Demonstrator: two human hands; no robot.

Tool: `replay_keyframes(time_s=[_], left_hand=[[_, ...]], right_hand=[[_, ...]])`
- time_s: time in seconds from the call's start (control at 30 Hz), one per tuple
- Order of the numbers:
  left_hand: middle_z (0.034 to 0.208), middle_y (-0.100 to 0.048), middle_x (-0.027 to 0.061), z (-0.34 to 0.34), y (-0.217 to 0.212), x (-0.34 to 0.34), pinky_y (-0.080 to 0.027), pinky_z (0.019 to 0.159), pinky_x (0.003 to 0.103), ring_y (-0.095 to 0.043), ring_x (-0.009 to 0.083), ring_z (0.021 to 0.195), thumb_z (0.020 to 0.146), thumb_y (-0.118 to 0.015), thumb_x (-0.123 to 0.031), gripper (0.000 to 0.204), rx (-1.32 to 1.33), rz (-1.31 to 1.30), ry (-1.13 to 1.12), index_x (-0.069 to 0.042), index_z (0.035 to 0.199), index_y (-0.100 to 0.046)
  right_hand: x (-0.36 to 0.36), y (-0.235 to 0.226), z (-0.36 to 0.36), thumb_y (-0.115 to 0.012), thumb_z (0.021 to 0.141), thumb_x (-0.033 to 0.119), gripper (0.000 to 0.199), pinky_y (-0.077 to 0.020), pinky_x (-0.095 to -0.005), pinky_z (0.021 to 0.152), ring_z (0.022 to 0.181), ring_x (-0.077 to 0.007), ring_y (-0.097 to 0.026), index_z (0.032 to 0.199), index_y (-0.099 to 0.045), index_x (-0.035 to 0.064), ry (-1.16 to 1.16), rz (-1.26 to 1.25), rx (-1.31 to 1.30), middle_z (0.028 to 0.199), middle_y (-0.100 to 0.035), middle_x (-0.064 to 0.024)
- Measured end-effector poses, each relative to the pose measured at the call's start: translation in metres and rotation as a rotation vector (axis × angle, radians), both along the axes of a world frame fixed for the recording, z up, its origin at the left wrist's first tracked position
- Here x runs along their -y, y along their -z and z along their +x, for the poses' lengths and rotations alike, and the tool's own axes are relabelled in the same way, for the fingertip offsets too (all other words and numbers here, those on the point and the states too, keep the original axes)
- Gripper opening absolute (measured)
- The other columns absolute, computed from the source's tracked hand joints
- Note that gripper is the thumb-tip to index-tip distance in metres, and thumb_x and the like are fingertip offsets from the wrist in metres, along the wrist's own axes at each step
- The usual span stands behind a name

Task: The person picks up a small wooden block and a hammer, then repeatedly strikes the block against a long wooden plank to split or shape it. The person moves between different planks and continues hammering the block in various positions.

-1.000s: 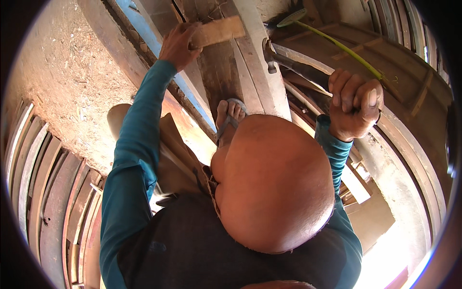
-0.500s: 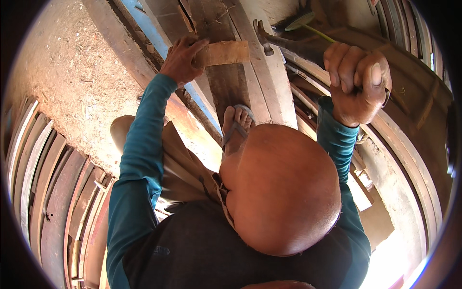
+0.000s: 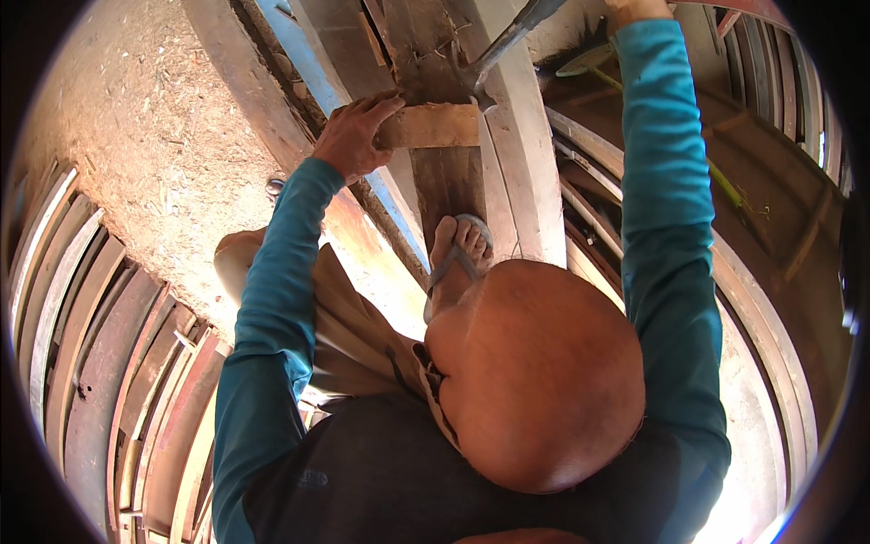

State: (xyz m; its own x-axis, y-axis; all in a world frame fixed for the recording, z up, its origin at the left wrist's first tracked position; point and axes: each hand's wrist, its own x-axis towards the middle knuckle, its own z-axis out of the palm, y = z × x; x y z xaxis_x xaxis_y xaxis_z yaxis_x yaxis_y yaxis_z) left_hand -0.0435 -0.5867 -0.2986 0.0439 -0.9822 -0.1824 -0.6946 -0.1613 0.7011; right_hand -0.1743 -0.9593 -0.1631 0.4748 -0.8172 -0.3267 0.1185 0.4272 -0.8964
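My left hand (image 3: 361, 136) is closed round the left end of a short wooden block (image 3: 430, 126), which lies crosswise over a long dark timber. At the block's right end is the head of a hammer (image 3: 478, 82); whether they touch, I cannot tell. Its handle slants up to the right and leaves the picture. My right hand (image 3: 637, 9) is cut off by the top edge, its fingers hidden, though the hammer was plainly in its grip a moment ago. My sandalled foot (image 3: 460, 249) rests on the timber below the block.
Long planks (image 3: 526, 172) and a blue strip (image 3: 308, 59) run beside the timber. Stacked boards (image 3: 109, 335) stand at the lower left, by a floor strewn with wood shavings (image 3: 154, 136). More curved-looking boards (image 3: 761, 335) line the right. My bent bare knee (image 3: 544, 381) fills the lower middle.
My right hand has swung up and forward to the top edge, and the hammer's head has come left to the block's right end. My left hand keeps its hold on the block.
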Motion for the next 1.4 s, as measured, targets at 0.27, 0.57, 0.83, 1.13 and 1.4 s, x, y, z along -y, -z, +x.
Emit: replay_keyframes(time_s=[0.27, 0.57, 0.83, 1.13, 1.4], left_hand=[[0.154, -0.046, 0.0076, -0.004, -0.009, -0.003, -0.034, 0.114, 0.051, -0.046, 0.0348, 0.138, 0.073, -0.080, -0.012, 0.077, 0.015, 0.188, -0.018, -0.016, 0.144, -0.049], [0.153, -0.047, 0.0072, -0.007, -0.006, -0.001, -0.035, 0.112, 0.051, -0.049, 0.0354, 0.135, 0.072, -0.081, -0.010, 0.078, 0.000, 0.167, -0.037, -0.016, 0.143, -0.049], [0.127, -0.065, 0.0193, 0.004, -0.008, -0.019, -0.051, 0.096, 0.046, -0.063, 0.0414, 0.113, 0.080, -0.070, -0.009, 0.048, -0.167, 0.198, -0.049, -0.005, 0.126, -0.059], [0.132, -0.062, 0.0178, 0.044, -0.043, -0.078, -0.052, 0.101, 0.040, -0.059, 0.0307, 0.125, 0.075, -0.081, -0.011, 0.075, -0.245, 0.487, -0.220, -0.005, 0.143, -0.051], [0.130, -0.063, 0.0205, 0.036, -0.033, -0.112, -0.051, 0.102, 0.041, -0.061, 0.0322, 0.122, 0.072, -0.083, -0.020, 0.077, -0.250, 0.533, -0.406, -0.006, 0.142, -0.052]], right_hand=[[0.071, 0.058, 0.068, -0.064, 0.096, 0.029, 0.037, -0.0364, -0.0294, 0.043, 0.045, -0.0120, -0.035, 0.074, -0.037, 0.0186, -0.128, 0.103, -0.079, 0.058, -0.032, 0.0040], [0.125, 0.121, -0.025, -0.054, 0.100, 0.027, 0.027, -0.0354, -0.0308, 0.050, 0.049, -0.0126, -0.033, 0.079, -0.044, 0.0125, 0.037, 0.010, 0.026, 0.062, -0.033, 0.0016], [-0.087, 0.031, -0.116, -0.049, 0.098, 0.022, 0.036, -0.0327, -0.0328, 0.053, 0.053, -0.0126, -0.024, 0.069, -0.029, 0.0172, 0.486, -0.095, 0.233, 0.060, -0.023, 0.0036], [-0.093, -0.019, -0.076, -0.056, 0.096, 0.026, 0.020, -0.0409, -0.0374, 0.057, 0.053, -0.0173, -0.038, 0.083, -0.050, 0.0125, 0.672, -0.030, 0.112, 0.062, -0.034, -0.0010], [-0.159, -0.007, -0.122, -0.052, 0.099, 0.029, 0.036, -0.0423, -0.0418, 0.072, 0.060, -0.0193, -0.038, 0.072, -0.035, 0.0124, 0.432, -0.187, 0.287, 0.062, -0.033, -0.0027]])
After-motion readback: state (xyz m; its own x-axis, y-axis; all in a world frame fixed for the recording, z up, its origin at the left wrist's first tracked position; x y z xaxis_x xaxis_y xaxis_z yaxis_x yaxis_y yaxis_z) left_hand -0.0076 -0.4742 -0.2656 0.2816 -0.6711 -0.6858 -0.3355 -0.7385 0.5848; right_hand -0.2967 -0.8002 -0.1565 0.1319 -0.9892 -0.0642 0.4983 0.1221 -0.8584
